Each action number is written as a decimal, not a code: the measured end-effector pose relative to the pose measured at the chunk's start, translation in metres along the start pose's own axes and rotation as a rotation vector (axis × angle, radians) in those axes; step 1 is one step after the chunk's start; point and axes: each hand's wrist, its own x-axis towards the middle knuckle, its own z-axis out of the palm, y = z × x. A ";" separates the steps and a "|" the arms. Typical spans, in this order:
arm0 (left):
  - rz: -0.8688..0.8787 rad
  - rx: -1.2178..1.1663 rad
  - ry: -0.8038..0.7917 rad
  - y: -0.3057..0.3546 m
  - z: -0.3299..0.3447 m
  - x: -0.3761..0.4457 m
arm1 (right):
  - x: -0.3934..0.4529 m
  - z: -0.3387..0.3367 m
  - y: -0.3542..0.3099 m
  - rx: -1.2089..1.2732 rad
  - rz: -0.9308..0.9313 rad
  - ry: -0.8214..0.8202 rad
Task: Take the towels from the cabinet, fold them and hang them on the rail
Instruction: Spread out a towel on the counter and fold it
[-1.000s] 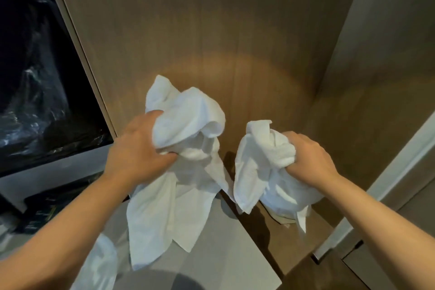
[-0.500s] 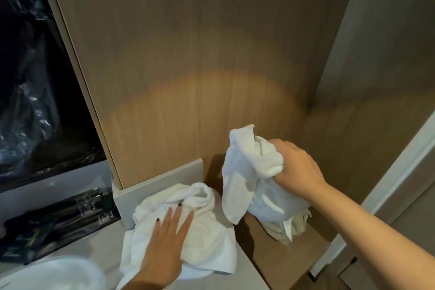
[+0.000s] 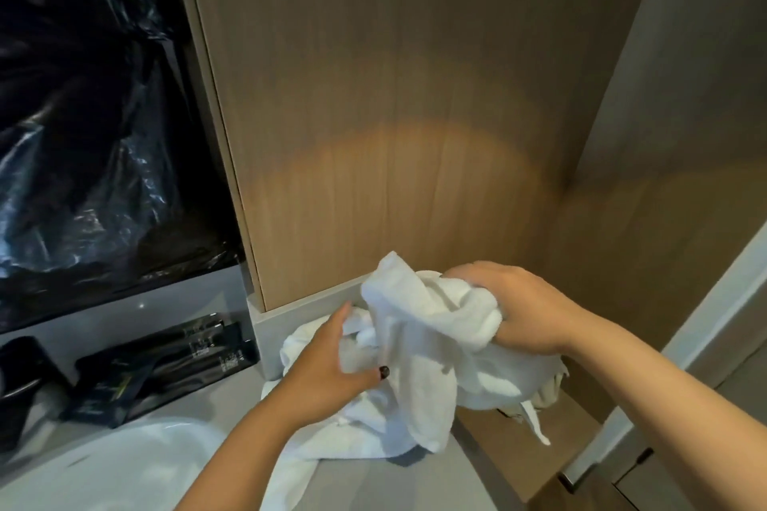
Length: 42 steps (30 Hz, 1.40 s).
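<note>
Holding a white towel (image 3: 431,328) bunched up, the right hand (image 3: 523,307) has its fingers curled tight around it. The left hand (image 3: 328,369) was flat on the other towel (image 3: 352,423) a moment ago. Now it has come up and pinches the held towel's left side. The other towel lies on the grey counter (image 3: 394,481), near the wooden wall (image 3: 394,116).

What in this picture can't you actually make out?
- Head view: the left hand has its fingertips buried in the crumpled white towel.
- The right hand has its fingers wrapped under the same cloth.
- The second white towel on the grey counter lies partly under the first.
- The white basin is cut off by the bottom edge.
- No rail in frame.
</note>
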 end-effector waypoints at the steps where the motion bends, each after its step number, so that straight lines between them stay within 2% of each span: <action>1: 0.043 -0.085 0.049 0.008 -0.002 -0.009 | 0.000 0.001 -0.010 0.016 -0.027 -0.035; 4: 0.136 -0.185 0.163 0.019 -0.007 -0.036 | -0.002 0.011 -0.040 0.077 -0.108 -0.120; 7: 0.178 -0.149 0.226 0.018 -0.015 -0.059 | -0.005 0.026 -0.062 0.097 -0.147 -0.184; 11: 0.080 -0.124 0.280 0.003 -0.020 -0.088 | -0.011 0.057 -0.075 0.154 -0.136 -0.201; 13: 0.018 -0.130 0.310 -0.003 -0.019 -0.106 | -0.017 0.075 -0.077 0.228 -0.092 -0.108; 16: -0.069 -0.132 0.377 -0.015 -0.012 -0.128 | -0.031 0.100 -0.079 0.409 -0.008 0.175; 18: -0.165 -0.198 0.410 -0.019 -0.006 -0.139 | -0.041 0.117 -0.082 0.528 0.061 0.284; 21: -0.215 -0.181 0.381 -0.020 0.000 -0.149 | -0.057 0.136 -0.084 0.607 0.136 0.320; 23: -0.242 -0.208 0.329 -0.019 0.002 -0.153 | -0.069 0.138 -0.082 0.548 0.165 0.339; 27: -0.289 -0.675 0.289 -0.011 0.004 -0.160 | -0.093 0.130 -0.061 0.513 0.277 0.400; 28: -0.288 -0.724 0.298 -0.007 0.007 -0.159 | -0.100 0.127 -0.056 0.521 0.291 0.405; 32: -0.279 -0.712 0.446 0.015 0.028 -0.152 | -0.122 0.113 -0.045 0.610 0.251 0.315; 35: -0.277 -0.646 0.542 0.033 0.050 -0.157 | -0.137 0.106 -0.042 0.655 0.230 0.094; 37: -0.264 -0.575 0.579 0.045 0.069 -0.166 | -0.149 0.102 -0.044 0.831 0.241 -0.033; 40: -0.251 -0.539 0.587 0.066 0.098 -0.182 | -0.170 0.102 -0.045 1.085 0.266 -0.097; 42: -0.235 -0.540 0.602 0.077 0.117 -0.191 | -0.184 0.104 -0.047 1.006 0.225 -0.058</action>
